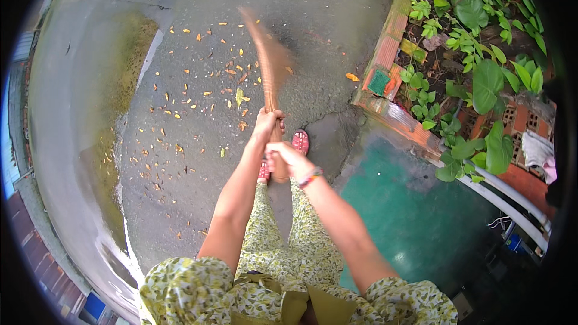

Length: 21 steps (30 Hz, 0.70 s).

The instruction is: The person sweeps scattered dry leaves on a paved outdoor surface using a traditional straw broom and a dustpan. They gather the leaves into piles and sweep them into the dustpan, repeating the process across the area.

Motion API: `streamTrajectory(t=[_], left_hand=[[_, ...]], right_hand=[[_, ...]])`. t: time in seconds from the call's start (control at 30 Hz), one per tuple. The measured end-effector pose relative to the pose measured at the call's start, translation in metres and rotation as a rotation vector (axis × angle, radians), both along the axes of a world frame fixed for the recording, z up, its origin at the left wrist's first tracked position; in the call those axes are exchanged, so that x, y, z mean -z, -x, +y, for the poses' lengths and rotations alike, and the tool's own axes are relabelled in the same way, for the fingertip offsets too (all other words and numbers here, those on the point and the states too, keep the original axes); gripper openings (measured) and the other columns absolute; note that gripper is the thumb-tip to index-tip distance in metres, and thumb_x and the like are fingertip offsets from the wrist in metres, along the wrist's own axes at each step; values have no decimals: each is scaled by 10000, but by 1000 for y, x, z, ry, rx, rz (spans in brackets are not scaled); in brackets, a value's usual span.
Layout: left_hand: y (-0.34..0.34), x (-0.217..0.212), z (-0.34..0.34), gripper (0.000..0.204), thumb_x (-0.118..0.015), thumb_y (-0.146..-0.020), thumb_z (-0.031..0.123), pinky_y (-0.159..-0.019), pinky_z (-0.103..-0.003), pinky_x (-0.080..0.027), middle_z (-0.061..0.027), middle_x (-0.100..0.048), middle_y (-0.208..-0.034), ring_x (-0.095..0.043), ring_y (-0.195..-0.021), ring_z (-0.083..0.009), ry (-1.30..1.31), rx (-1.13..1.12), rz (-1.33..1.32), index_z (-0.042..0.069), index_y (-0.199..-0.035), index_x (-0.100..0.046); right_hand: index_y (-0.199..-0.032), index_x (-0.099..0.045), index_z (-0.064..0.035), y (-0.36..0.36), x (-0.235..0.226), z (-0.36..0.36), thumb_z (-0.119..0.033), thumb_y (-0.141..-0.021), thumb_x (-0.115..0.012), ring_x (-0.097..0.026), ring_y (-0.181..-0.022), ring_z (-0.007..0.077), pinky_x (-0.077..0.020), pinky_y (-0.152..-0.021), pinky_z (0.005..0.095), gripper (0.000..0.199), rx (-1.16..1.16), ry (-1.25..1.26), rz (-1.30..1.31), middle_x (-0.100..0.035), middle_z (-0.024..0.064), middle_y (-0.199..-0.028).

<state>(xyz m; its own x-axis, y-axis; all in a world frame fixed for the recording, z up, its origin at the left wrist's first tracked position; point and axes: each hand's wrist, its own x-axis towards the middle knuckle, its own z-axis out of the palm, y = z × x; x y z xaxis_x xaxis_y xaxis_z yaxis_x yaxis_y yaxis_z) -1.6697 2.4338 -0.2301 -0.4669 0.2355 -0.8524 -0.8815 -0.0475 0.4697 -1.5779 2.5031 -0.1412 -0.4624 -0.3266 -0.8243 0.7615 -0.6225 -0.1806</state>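
Observation:
A brown straw broom (269, 63) reaches forward from my body, its fanned head blurred over the grey pavement. My left hand (268, 122) is wrapped around it farther from me. Closer in, my right hand (288, 155) closes round the handle near its end, a bracelet on that wrist. Small yellow and orange leaves (179, 148) lie scattered on the ground, mostly left of the broom. A larger yellow-green leaf (241, 97) rests just left of the broom.
My feet in red sandals (300, 141) stand below the hands. To the right, a brick border (385, 54) edges a bed of green plants (487, 84). Green flooring (409, 216) and white pipes (512, 204) are at the lower right. Wet, mossy pavement (129, 54) lies left.

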Motion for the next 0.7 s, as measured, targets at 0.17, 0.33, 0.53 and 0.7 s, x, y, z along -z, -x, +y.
streamTrajectory(t=[0.17,0.33,0.53,0.7], left_hand=[[-57,-54,26,786,-545,-745,34,-450,-333,-502,-146,-554,-822,-569,-520,-206,263,-129,328,115,-1392,-107],[-67,-97,57,829,-550,-744,-23,-398,-291,-463,-56,-503,-686,-511,-470,-153,-178,145,-63,201,-1414,-117],[-41,3,115,611,-615,-692,-6,-413,-323,-476,-52,-523,-640,-523,-474,-149,-267,480,-250,53,-1238,-348],[-60,-39,133,814,-584,-718,20,-416,-324,-487,-73,-543,-661,-545,-470,-170,186,262,-2,103,-1407,-159]], right_hand=[[-879,-458,-45,-48,-37,63,-102,-776,-593,-508,-400,148,-439,-350,275,180,-115,159,32,-504,54,-580],[-917,-450,-19,-82,-70,32,-61,-771,-574,-531,-426,187,-474,-391,346,196,200,-58,-121,-516,79,-607],[-777,-525,-54,-39,4,60,-175,-821,-586,-545,-554,159,-470,-501,315,143,454,-50,-266,-538,36,-658],[-749,-507,-73,-72,-13,115,-193,-835,-580,-511,-493,111,-448,-424,289,166,170,118,-120,-494,9,-607]])
